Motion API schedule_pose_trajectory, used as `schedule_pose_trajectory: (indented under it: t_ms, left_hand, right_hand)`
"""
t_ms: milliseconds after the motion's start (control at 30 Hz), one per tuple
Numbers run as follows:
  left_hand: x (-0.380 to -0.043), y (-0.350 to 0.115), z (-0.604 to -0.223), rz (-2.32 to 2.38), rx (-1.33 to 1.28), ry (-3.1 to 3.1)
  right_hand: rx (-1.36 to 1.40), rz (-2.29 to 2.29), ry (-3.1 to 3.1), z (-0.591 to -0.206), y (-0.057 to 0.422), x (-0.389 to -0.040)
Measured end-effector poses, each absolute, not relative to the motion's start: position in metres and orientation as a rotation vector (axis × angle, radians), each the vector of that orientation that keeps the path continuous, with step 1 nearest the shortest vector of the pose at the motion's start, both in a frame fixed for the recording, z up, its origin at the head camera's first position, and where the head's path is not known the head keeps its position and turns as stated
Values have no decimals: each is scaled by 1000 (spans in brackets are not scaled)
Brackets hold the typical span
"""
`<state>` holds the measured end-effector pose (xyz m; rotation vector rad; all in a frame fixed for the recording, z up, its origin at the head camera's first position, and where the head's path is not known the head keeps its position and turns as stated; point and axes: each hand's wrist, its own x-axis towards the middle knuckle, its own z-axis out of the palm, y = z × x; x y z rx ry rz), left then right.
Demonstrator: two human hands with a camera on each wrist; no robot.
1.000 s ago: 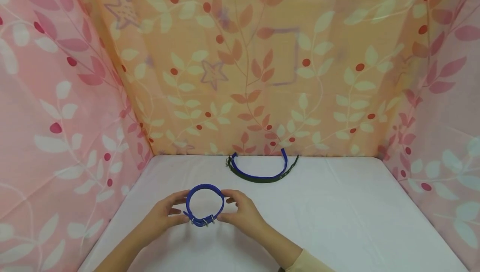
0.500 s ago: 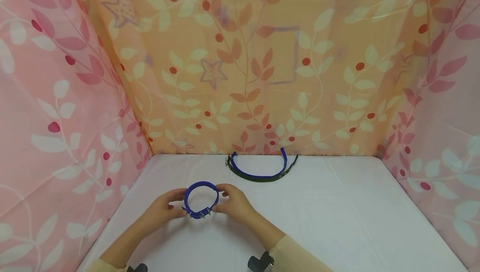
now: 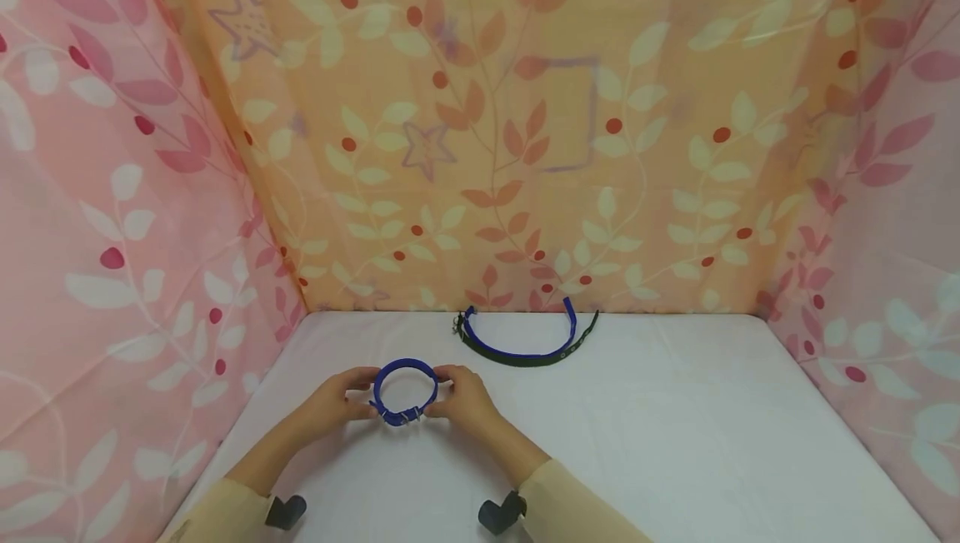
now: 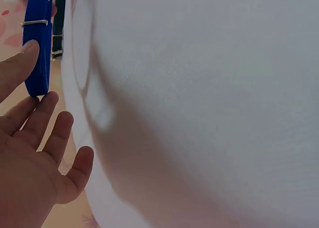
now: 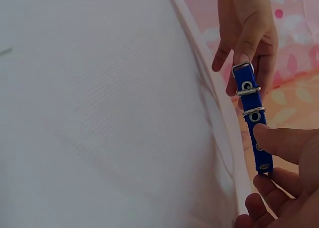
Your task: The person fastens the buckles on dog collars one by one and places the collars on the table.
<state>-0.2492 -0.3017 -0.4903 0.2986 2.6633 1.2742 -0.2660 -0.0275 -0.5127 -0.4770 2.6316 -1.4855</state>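
A blue dog collar, buckled into a ring, stands upright over the white table in the head view. My left hand pinches its left side between thumb and fingers. On the opposite side, my right hand pinches it the same way. Close up in the right wrist view, the collar shows metal eyelets, a buckle and a ring along its band. The left wrist view has the band of the collar edge-on, the left thumb on its face and the little finger apart from it.
Near the table's back edge lie a dark green collar with eyelets and, along its inner side, a blue strap, both curved open. Patterned cloth walls stand behind and at both sides. Black wrist-worn devices sit at the sleeves.
Both hands have carried the collar slightly up and away from the person in the head view, so more of the sleeves shows. The collars at the back have stayed put.
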Motion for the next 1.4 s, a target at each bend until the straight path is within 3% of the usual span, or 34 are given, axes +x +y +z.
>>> schedule_pose_trajectory:
  t_ms: [867,1400]
  left_hand:
    - [-286,-301,-507,1169,314,2688]
    - [-280,-305,-516,938,354,2875]
  right_hand:
    - [-409,-1258,2875,-525,-43,-287]
    - [-486,-1161,2934,-531,-39,-289]
